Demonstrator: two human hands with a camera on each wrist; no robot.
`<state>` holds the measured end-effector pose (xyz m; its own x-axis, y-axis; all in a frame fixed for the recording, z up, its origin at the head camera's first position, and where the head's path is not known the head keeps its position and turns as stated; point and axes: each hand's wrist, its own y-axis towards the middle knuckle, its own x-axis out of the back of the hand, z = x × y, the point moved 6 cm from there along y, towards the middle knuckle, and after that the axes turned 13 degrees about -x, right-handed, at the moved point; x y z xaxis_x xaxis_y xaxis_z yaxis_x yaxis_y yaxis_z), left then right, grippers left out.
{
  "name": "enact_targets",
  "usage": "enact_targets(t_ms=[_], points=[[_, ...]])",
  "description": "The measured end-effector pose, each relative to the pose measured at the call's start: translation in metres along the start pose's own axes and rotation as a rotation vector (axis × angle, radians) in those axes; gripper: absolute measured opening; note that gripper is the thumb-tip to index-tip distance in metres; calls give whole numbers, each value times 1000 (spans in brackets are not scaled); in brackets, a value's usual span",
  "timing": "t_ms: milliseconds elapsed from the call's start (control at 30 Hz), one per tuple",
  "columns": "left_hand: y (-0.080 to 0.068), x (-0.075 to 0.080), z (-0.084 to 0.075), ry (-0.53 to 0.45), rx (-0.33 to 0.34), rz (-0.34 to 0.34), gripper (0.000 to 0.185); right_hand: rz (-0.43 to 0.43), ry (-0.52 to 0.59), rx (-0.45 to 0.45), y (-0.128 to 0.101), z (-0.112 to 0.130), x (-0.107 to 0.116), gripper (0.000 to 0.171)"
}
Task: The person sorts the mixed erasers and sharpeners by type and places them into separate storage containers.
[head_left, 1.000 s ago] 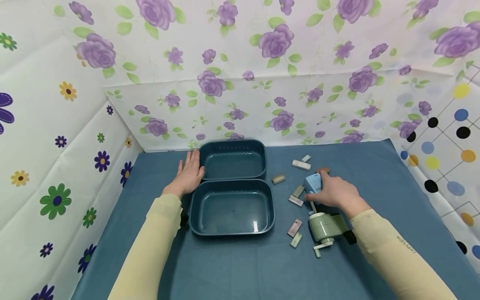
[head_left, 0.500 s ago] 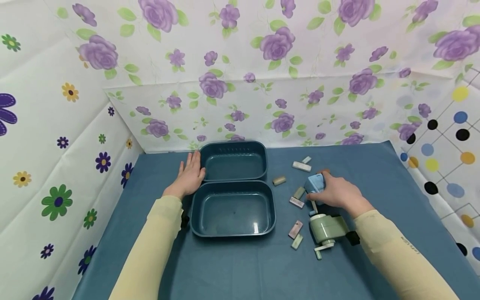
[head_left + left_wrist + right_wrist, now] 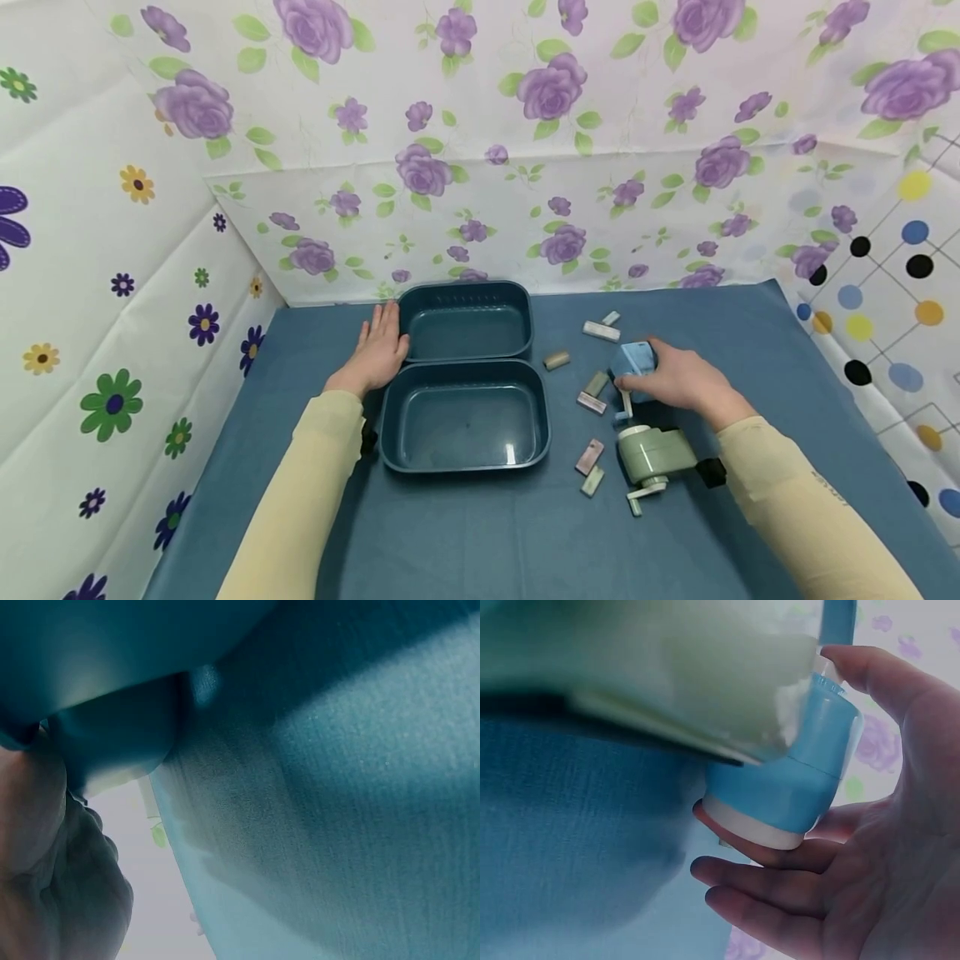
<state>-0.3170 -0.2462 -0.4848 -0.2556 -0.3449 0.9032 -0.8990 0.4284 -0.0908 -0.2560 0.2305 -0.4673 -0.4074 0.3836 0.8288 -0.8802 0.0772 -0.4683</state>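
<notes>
Blue-covered table (image 3: pixel 465 533), walled on three sides. Two teal bins (image 3: pixel 465 417) left of centre; left hand (image 3: pixel 378 354) flat, fingers straight, against the far bin. Green sharpener (image 3: pixel 652 454) toward the right edge. Blue sharpener (image 3: pixel 633 364) beside it, right hand (image 3: pixel 682 382) curled round it; best lifted straight, clearing scattered erasers (image 3: pixel 590 456). Front edge offers room.
</notes>
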Motion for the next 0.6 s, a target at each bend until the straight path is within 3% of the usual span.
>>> enact_targets(t_ms=[600], points=[[3,0,2,-2,-6,3,69,-70,45,4,-2,10,15,130]])
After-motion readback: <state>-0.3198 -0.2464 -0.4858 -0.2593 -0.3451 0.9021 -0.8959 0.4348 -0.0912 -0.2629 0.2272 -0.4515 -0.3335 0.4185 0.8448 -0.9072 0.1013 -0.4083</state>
